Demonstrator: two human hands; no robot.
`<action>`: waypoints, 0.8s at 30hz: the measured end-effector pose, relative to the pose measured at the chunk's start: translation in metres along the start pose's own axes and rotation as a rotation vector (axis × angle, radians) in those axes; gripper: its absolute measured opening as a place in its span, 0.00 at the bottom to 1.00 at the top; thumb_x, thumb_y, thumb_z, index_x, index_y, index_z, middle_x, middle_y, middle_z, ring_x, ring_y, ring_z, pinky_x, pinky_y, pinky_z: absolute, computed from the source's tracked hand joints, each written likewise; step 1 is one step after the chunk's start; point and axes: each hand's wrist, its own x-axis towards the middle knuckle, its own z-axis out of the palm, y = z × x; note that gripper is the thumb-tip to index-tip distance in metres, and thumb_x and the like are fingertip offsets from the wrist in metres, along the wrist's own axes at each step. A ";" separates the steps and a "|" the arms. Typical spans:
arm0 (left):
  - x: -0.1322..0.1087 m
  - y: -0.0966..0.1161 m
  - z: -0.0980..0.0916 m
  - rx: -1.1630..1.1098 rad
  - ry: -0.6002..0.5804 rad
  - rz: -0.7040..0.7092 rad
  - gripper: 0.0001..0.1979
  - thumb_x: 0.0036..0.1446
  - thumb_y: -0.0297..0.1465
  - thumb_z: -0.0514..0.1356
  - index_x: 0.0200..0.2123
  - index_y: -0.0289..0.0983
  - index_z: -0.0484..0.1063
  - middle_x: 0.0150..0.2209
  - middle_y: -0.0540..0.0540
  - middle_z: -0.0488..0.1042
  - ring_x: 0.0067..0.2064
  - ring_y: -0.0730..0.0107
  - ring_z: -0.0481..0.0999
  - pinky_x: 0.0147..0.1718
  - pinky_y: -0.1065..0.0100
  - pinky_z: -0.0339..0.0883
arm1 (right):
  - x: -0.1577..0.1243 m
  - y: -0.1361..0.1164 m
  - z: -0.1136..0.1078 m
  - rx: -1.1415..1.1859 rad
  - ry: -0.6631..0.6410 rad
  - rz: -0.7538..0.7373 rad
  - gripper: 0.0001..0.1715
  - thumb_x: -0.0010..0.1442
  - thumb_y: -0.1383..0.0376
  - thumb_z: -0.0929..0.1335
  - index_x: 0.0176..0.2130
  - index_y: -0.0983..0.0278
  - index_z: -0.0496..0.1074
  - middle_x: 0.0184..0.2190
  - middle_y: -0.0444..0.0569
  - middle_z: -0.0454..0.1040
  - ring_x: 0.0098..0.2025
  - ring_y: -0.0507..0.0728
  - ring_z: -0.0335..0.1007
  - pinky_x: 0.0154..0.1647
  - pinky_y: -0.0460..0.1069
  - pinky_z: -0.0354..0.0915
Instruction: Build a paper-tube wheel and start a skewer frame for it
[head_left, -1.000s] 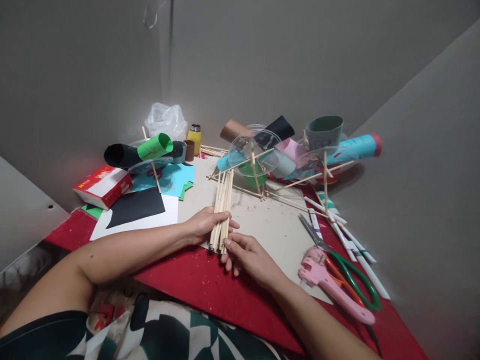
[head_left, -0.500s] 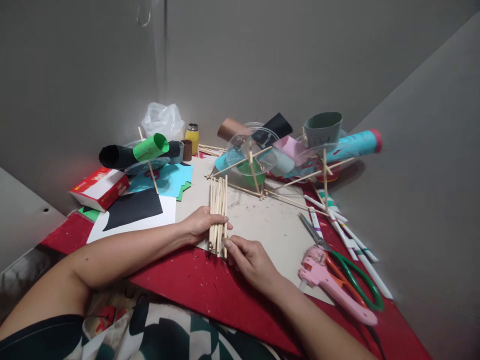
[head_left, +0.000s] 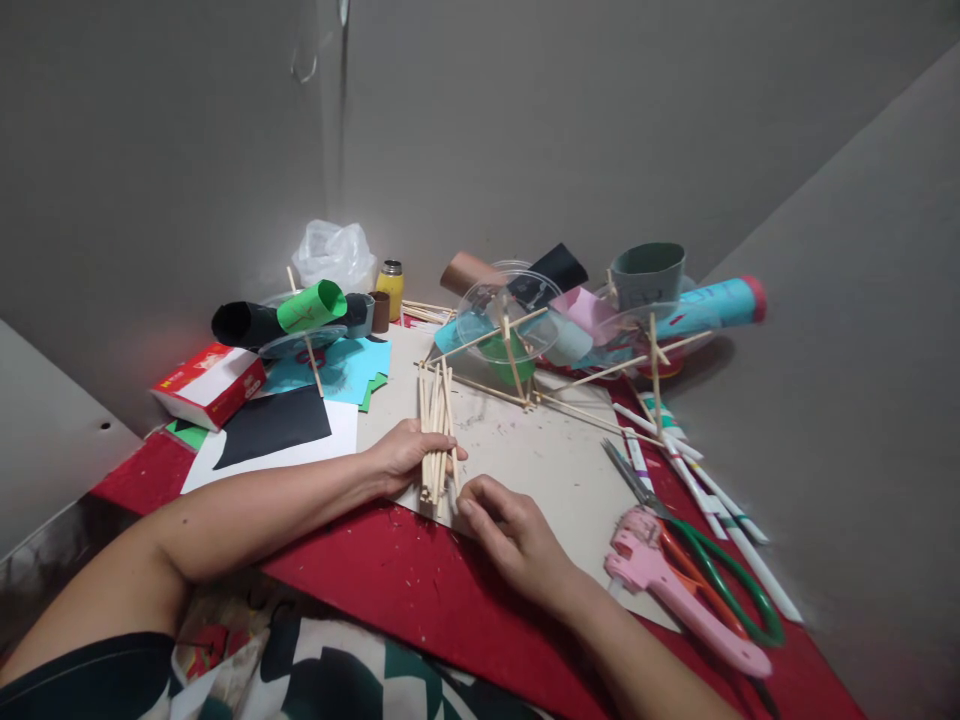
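Observation:
My left hand [head_left: 409, 455] is closed around a bundle of thin wooden sticks [head_left: 433, 475], held roughly upright above the front part of the grey board. Its thumb lies across the front of the sticks. My right hand [head_left: 510, 525] is at the lower right of the bundle, with thumb and forefinger pinched at the bottom end of the rightmost stick [head_left: 452, 425]. That stick leans away from the others at its lower end. The fingertips partly hide where they meet it.
Grey board [head_left: 547, 470] covers the red table [head_left: 360, 560]. At right lie a pink glue gun [head_left: 675, 590], scissors [head_left: 720, 570] and white markers [head_left: 750, 560]. Behind stand stick frames with plastic discs [head_left: 510, 310] and paper tubes. A red box [head_left: 214, 385] and black paper [head_left: 274, 430] are left.
The rightmost stick's lower end has swung outward from the bundle, together with my right hand moving slightly right. My left hand keeps its hold. The whole view has shifted slightly.

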 end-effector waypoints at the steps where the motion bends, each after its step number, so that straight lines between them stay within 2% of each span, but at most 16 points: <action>1: 0.000 0.002 0.000 0.003 0.022 0.004 0.04 0.47 0.23 0.60 0.24 0.27 0.74 0.17 0.45 0.71 0.17 0.74 0.68 0.18 0.71 0.65 | -0.002 -0.001 0.000 0.013 -0.035 -0.022 0.13 0.68 0.61 0.59 0.30 0.60 0.61 0.23 0.42 0.63 0.25 0.52 0.58 0.28 0.47 0.57; 4: 0.001 0.005 0.000 -0.002 0.065 0.013 0.05 0.48 0.22 0.59 0.24 0.27 0.75 0.17 0.45 0.71 0.17 0.74 0.68 0.17 0.72 0.63 | -0.004 -0.001 0.002 0.021 -0.039 -0.054 0.13 0.67 0.61 0.60 0.31 0.61 0.63 0.23 0.42 0.64 0.25 0.51 0.59 0.28 0.46 0.57; 6: 0.001 0.004 -0.001 0.001 0.052 0.018 0.05 0.48 0.23 0.60 0.24 0.27 0.75 0.17 0.45 0.71 0.17 0.74 0.68 0.18 0.72 0.64 | -0.004 0.004 0.006 0.018 0.044 -0.033 0.10 0.66 0.61 0.62 0.33 0.61 0.65 0.23 0.42 0.65 0.25 0.51 0.60 0.29 0.46 0.58; 8: 0.001 0.001 -0.001 0.006 0.026 0.023 0.05 0.47 0.25 0.61 0.25 0.27 0.75 0.17 0.46 0.71 0.18 0.73 0.69 0.19 0.71 0.65 | -0.002 0.010 0.009 0.014 0.120 0.007 0.07 0.65 0.60 0.63 0.39 0.61 0.67 0.23 0.42 0.66 0.24 0.52 0.61 0.28 0.46 0.59; 11: 0.001 -0.005 -0.002 0.012 0.007 0.050 0.06 0.44 0.26 0.64 0.26 0.27 0.75 0.20 0.45 0.73 0.19 0.72 0.71 0.20 0.70 0.67 | 0.001 0.015 0.011 -0.027 0.154 0.044 0.14 0.63 0.59 0.65 0.47 0.61 0.70 0.20 0.40 0.65 0.21 0.52 0.61 0.26 0.47 0.58; 15: 0.001 -0.010 0.000 0.040 -0.019 0.083 0.07 0.43 0.27 0.65 0.26 0.28 0.74 0.20 0.45 0.74 0.19 0.72 0.71 0.19 0.71 0.67 | 0.002 0.013 0.010 -0.047 0.155 0.052 0.10 0.63 0.59 0.65 0.40 0.61 0.74 0.19 0.41 0.67 0.20 0.52 0.61 0.26 0.47 0.57; 19: 0.000 -0.011 0.001 0.042 -0.021 0.083 0.05 0.45 0.27 0.63 0.26 0.29 0.73 0.19 0.45 0.73 0.18 0.72 0.71 0.19 0.71 0.67 | 0.003 0.007 0.007 -0.057 0.108 0.025 0.10 0.64 0.62 0.64 0.33 0.61 0.71 0.20 0.43 0.68 0.21 0.52 0.61 0.26 0.47 0.57; 24: 0.000 -0.010 0.001 0.023 -0.022 0.061 0.04 0.47 0.26 0.62 0.27 0.29 0.73 0.21 0.44 0.74 0.17 0.72 0.71 0.17 0.70 0.68 | -0.001 -0.002 0.003 -0.019 -0.011 -0.053 0.10 0.66 0.63 0.62 0.32 0.61 0.68 0.22 0.43 0.68 0.23 0.52 0.62 0.27 0.46 0.57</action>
